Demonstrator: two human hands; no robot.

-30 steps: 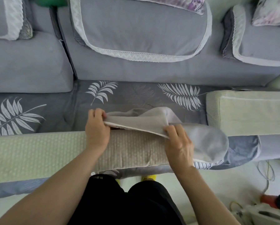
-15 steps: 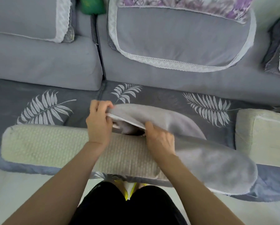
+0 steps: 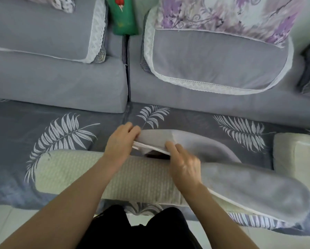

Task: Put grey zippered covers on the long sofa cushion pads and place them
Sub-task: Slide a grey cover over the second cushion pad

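A long beige cushion pad (image 3: 75,171) lies across the front of the sofa seat. A grey zippered cover (image 3: 254,191) sheathes its right half, and the white-edged mouth of the cover sits near the pad's middle. My left hand (image 3: 121,142) pinches the cover's open edge at its left end. My right hand (image 3: 183,162) grips the same edge a little further right, with a dark gap into the cover showing between the two hands. The pad's left half is bare.
A second bare beige pad (image 3: 298,159) lies at the right edge on the leaf-print seat cover (image 3: 64,133). Grey back cushions (image 3: 57,81) with white lace trim line the rear, a floral pillow (image 3: 222,15) on top. A green object (image 3: 123,17) stands between the backs.
The view has shifted left and tilted up. Both hands stay on the cover's mouth; my right hand has lifted slightly and the cover's opening has drawn a little leftward along the pad.
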